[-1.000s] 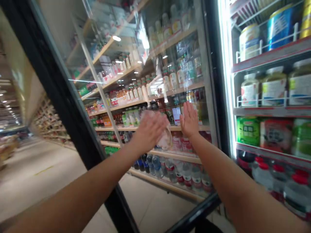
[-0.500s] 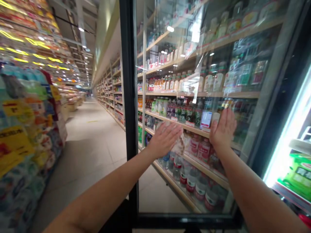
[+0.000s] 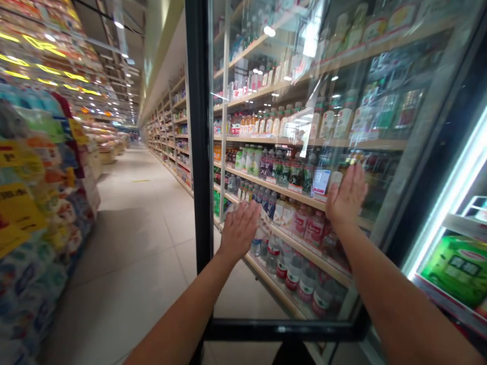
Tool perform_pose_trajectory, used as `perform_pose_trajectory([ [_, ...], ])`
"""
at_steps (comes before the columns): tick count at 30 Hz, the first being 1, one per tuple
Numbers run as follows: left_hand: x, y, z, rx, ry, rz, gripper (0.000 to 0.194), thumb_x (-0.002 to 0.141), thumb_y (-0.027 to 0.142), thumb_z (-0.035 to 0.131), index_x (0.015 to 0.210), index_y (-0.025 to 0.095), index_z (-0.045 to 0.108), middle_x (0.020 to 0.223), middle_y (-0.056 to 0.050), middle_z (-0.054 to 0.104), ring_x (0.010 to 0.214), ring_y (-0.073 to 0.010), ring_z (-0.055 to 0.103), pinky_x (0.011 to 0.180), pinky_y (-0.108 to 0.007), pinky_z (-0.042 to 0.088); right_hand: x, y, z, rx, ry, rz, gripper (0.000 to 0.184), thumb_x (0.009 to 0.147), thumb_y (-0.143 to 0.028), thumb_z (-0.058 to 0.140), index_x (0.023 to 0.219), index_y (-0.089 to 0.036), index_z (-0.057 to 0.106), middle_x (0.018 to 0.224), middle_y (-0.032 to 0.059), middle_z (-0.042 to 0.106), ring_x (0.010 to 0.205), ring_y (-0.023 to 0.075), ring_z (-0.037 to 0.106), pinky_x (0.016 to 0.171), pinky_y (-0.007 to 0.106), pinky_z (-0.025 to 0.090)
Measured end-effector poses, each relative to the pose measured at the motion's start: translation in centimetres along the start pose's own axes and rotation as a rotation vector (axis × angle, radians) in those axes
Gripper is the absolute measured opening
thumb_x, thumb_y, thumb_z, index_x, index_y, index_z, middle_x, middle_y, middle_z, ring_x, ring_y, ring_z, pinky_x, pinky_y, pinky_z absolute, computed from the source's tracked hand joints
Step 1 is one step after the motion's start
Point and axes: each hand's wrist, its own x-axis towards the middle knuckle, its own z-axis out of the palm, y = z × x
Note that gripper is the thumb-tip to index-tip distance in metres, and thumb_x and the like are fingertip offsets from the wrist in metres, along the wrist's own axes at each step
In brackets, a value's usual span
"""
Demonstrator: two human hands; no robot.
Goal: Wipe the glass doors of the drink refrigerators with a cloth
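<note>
A black-framed glass door (image 3: 285, 330) of a cooler fills the middle and right of the head view. Against its pane, left of centre, my left hand (image 3: 240, 229) lies flat with the fingers stretched out. My right hand (image 3: 347, 195), also open, is raised at the pane further right, fingers pointing up. Neither hand holds anything. A faint pale reflection shows beside the left hand. Through or in the glass several rows of bottled drinks (image 3: 294, 172) appear on shelves. Both palms are hidden from me.
On the right a lit cooler interior shows green packages (image 3: 454, 271) on a shelf. A tiled aisle (image 3: 140, 223) runs away on the left, past long wall shelves (image 3: 178, 116). Stacked packaged goods with yellow signs (image 3: 17, 205) border the aisle at far left.
My left hand has shifted left and slightly down along the glass, its fingers now pointing more upward. The right hand stays almost in place. The view has moved slightly.
</note>
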Motion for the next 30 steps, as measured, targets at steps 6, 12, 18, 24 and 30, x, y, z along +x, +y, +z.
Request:
perform_pose_trajectory([
  [6,0.2,1.1,0.7,0.0,0.087,-0.205,0.063,0.102,0.024,0.045,0.161,0.011,0.026,0.162,-0.018,0.03,0.156,-0.0328,0.01,0.126,-0.057,0.019,0.1,-0.4,-0.3,-0.009,-0.011,0.02,0.066,0.104,-0.038,0.029,0.162,-0.008,0.02,0.167,0.0198,0.024,0.156,0.0314,0.019,0.124,0.059,0.022],
  [12,1.4,-0.4,0.4,-0.042,0.101,0.015,0.055,0.101,0.016,0.044,0.156,0.014,0.038,0.158,-0.011,0.041,0.156,-0.0251,0.011,0.128,-0.05,0.013,0.1,-0.2,-0.1,-0.012,0.005,0.011,0.066,0.103,-0.039,0.028,0.162,-0.01,0.02,0.166,0.0199,0.025,0.156,0.0311,0.02,0.123,0.06,0.023],
  [18,0.6,0.5,0.2,-0.082,0.092,-0.184,0.06,0.101,0.02,0.048,0.157,0.008,0.034,0.16,-0.016,0.035,0.157,-0.0295,0.006,0.128,-0.053,0.011,0.1,-0.2,0.0,-0.007,0.023,-0.005,0.066,0.104,-0.04,0.028,0.162,-0.01,0.019,0.166,0.0206,0.025,0.156,0.0318,0.02,0.123,0.061,0.023],
  [24,-4.1,2.0,1.1,-0.11,0.038,-0.054,0.052,0.1,0.015,0.045,0.152,0.016,0.046,0.153,-0.009,0.05,0.156,-0.0227,0.012,0.13,-0.047,0.006,0.0,-0.1,0.0,-0.007,0.008,0.006,0.067,0.103,-0.04,0.028,0.162,-0.009,0.02,0.166,0.0202,0.025,0.156,0.0315,0.018,0.123,0.061,0.023],
  [30,-1.0,-0.2,0.1,-0.138,0.12,-0.188,0.061,0.1,0.019,0.05,0.157,0.01,0.034,0.157,-0.017,0.042,0.157,-0.029,0.011,0.128,-0.054,0.013,0.1,-0.3,-0.2,-0.01,0.003,0.008,0.066,0.104,-0.039,0.026,0.162,-0.01,0.018,0.166,0.0202,0.024,0.157,0.0309,0.017,0.123,0.061,0.022],
])
